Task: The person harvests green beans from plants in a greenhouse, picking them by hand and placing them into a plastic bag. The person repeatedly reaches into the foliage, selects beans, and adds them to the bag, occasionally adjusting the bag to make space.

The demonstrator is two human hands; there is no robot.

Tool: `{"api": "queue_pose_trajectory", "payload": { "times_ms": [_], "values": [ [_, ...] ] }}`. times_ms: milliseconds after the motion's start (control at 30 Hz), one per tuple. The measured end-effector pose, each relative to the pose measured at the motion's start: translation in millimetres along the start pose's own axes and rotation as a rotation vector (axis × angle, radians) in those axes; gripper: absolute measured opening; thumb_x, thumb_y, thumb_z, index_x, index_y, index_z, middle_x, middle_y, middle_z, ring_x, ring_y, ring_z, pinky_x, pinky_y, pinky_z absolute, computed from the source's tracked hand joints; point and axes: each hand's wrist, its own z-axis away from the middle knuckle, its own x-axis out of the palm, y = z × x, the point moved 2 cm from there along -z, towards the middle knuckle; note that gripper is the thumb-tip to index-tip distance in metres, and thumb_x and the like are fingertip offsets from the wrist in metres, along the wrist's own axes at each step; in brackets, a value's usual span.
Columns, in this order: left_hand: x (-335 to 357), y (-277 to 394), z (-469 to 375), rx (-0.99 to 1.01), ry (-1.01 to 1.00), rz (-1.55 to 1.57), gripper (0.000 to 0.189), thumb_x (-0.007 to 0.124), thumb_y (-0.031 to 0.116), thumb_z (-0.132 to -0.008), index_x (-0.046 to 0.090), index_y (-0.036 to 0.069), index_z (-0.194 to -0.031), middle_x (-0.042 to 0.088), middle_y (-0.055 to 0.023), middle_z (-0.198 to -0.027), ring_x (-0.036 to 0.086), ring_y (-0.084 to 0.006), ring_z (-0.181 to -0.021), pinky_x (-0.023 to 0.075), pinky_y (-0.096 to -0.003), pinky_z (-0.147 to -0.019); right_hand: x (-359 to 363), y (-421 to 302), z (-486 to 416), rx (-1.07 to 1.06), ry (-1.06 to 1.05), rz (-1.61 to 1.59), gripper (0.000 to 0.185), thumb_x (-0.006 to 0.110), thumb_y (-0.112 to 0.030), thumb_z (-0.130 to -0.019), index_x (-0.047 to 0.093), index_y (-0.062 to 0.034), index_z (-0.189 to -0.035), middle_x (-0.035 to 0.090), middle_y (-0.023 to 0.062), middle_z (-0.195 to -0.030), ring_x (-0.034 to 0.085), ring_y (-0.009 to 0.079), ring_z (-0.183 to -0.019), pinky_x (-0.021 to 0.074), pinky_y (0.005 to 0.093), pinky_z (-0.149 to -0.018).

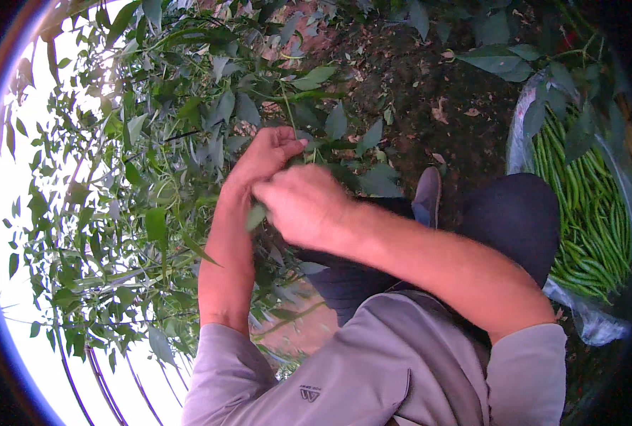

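Note:
Before me stand leafy pepper plants (pixel 177 175). My left hand (pixel 270 152) is among the leaves, its fingers curled and its thumb against a thin green stem (pixel 288 109). Just below it, my right hand (pixel 308 205) crosses over near my left wrist, slightly blurred, fingers bent; a leaf shows beside its fingertips, and whether it holds anything is hidden. Long green chili peppers (pixel 587 207) lie in a heap inside a clear plastic bag (pixel 519 122) at the right, beyond my knee.
Dark soil with dry leaves (pixel 427 85) lies ahead of my shoe (pixel 427 194). A leafy branch (pixel 497 61) overhangs the bag at the upper right. Several thin stakes (pixel 103 378) rise at the lower left against bright light.

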Motion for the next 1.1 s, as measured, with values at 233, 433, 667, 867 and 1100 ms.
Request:
{"api": "queue_pose_trajectory", "payload": {
  "times_ms": [233,433,667,867,1100],
  "values": [
    [-2,-7,6,0.121,-0.032,0.312,0.021,0.074,0.026,-0.095,0.065,0.009,-0.086,0.054,0.0095,-0.077,0.044,-0.0028,-0.071,0.0322,-0.0232,-0.062,-68,75,-40,0.375,0.012,0.195,0.025,0.056,-0.016,-0.094,0.075,-0.0084,-0.109,0.074,0.0220,-0.103,0.071,0.0425,-0.099,0.0560,0.0537,-0.089],
    [-11,0,14,0.163,0.032,0.185,0.019,0.077,0.025,-0.094,0.069,0.007,-0.091,0.060,0.0075,-0.081,0.049,-0.0049,-0.074,0.0381,-0.0232,-0.066,-38,73,-35,0.152,-0.060,0.028,0.021,0.061,-0.018,-0.093,0.074,-0.0027,-0.102,0.072,0.0271,-0.105,0.068,0.0472,-0.100,0.0544,0.0552,-0.090],
    [-9,4,19,0.168,0.032,0.227,0.019,0.075,0.022,-0.095,0.068,0.007,-0.087,0.060,0.0090,-0.082,0.048,-0.0039,-0.076,0.0371,-0.0234,-0.069,-41,68,-29,0.177,-0.056,0.019,0.021,0.060,-0.016,-0.093,0.072,-0.0015,-0.101,0.071,0.0281,-0.103,0.067,0.0475,-0.100,0.0539,0.0557,-0.088],
    [-8,1,22,0.252,-0.022,0.339,0.009,0.072,0.015,-0.095,0.070,0.006,-0.093,0.064,0.0074,-0.087,0.051,-0.0031,-0.077,0.0393,-0.0223,-0.068,-49,68,-33,0.171,-0.050,0.014,0.024,0.068,-0.020,-0.090,0.074,-0.0035,-0.106,0.073,0.0246,-0.105,0.070,0.0435,-0.102,0.0556,0.0516,-0.091],
    [-11,2,20,0.217,-0.068,0.384,0.014,0.068,0.004,-0.091,0.070,0.002,-0.105,0.071,0.0005,-0.097,0.063,-0.0077,-0.088,0.0492,-0.0225,-0.083,-75,62,-35,0.231,-0.055,0.078,0.027,0.072,-0.022,-0.089,0.075,-0.0034,-0.108,0.074,0.0245,-0.103,0.070,0.0422,-0.103,0.0563,0.0490,-0.092]
  ]
}}
